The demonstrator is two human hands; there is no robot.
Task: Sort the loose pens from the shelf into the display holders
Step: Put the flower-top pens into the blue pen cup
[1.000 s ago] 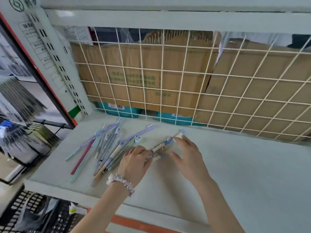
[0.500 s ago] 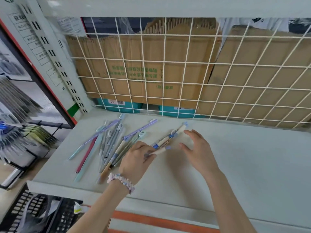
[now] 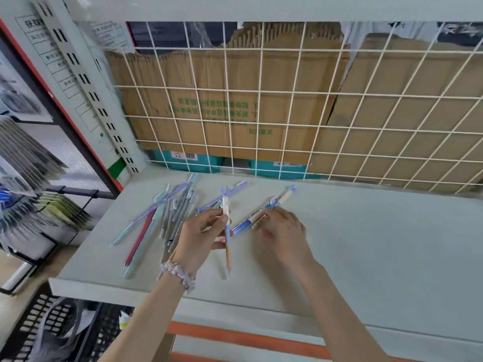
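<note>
Left hand [image 3: 200,235] pinches an upright pen [image 3: 227,232]; right hand [image 3: 283,231] grips pens lying on the shelf [image 3: 379,244].

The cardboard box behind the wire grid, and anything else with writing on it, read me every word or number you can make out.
Cardboard box: green Chinese print, upside down, too blurred to read.
Teal box: white barcode label, digits too small.
Shelf upright sign: dark Chinese characters, cut off and unreadable.
Cream pen by the right hand: tiny dark lettering, illegible.
Nothing can be quoted reliably.
</note>
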